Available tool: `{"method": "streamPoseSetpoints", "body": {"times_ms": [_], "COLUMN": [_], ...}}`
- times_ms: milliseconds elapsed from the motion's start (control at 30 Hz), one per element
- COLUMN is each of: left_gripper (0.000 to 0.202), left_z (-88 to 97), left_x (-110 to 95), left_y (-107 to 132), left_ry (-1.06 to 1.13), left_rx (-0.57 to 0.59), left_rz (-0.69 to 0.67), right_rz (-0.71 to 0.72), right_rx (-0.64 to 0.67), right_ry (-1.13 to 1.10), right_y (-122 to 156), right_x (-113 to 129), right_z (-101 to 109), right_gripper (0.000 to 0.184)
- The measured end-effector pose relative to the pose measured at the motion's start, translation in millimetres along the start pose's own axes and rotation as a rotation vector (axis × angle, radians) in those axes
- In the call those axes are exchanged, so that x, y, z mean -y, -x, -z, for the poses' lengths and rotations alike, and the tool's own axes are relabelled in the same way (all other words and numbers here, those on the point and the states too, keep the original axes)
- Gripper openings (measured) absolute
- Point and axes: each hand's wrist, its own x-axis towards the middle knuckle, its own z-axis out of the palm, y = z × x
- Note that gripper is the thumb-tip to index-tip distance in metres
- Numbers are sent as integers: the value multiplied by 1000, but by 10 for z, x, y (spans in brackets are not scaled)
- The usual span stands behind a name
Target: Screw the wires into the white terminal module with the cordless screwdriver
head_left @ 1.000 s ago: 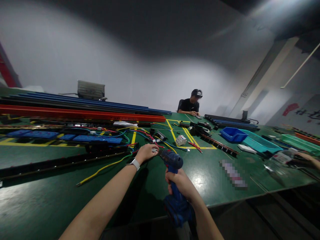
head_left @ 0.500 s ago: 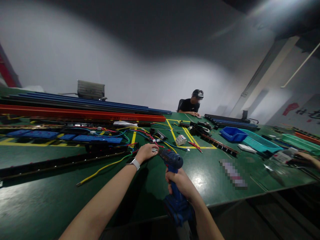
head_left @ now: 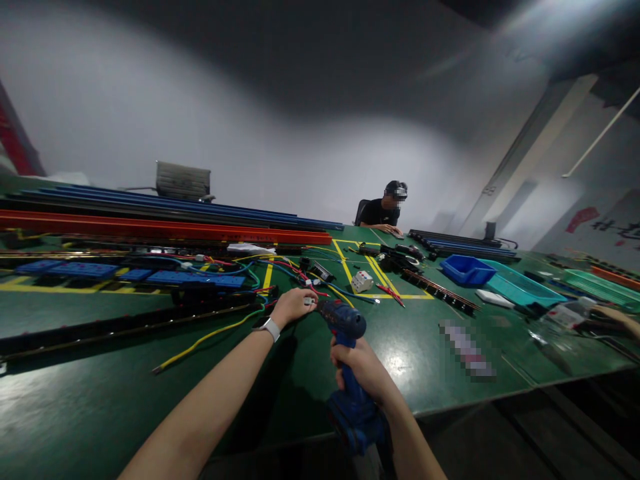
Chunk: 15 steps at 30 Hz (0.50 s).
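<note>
My right hand (head_left: 361, 363) is wrapped round the grip of a blue cordless drill (head_left: 345, 321), whose nose points left and away over the table. At the drill's tip, my left hand (head_left: 293, 307) pinches a small white connector (head_left: 309, 301); its details are too small to make out. Coloured wires run behind my left hand, and a yellow wire (head_left: 200, 341) lies loose on the table to its left. A white circuit breaker (head_left: 362, 281) stands behind the drill, with short red leads (head_left: 391, 293) beside it.
Blue socket strips (head_left: 195, 277), a long black rail (head_left: 125, 327) and an orange channel (head_left: 165, 227) lie on the left of the green table (head_left: 400, 373). To the right are a blue bin (head_left: 467, 269) and a turquoise basket (head_left: 520, 283). A person (head_left: 383, 210) sits across; another's hand (head_left: 620, 319) is at far right.
Almost nothing differs. Both my hands and the drill keep their places, and the view has shifted very slightly.
</note>
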Motion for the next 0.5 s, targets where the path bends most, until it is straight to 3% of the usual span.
{"method": "streamPoseSetpoints", "body": {"times_ms": [267, 367, 500], "left_gripper": [32, 29, 27], "left_z": [11, 9, 11], "left_x": [10, 12, 11], "left_y": [25, 31, 31], "left_ry": [-6, 5, 9], "left_rx": [-25, -26, -37], "left_rz": [-23, -28, -40], "right_rz": [81, 165, 312], "right_rx": [-44, -89, -256], "right_ry": [-55, -137, -117], "right_y": [204, 329, 358], "right_x": [-47, -127, -155], "right_z": [13, 182, 593], "right_gripper": [34, 41, 38]}}
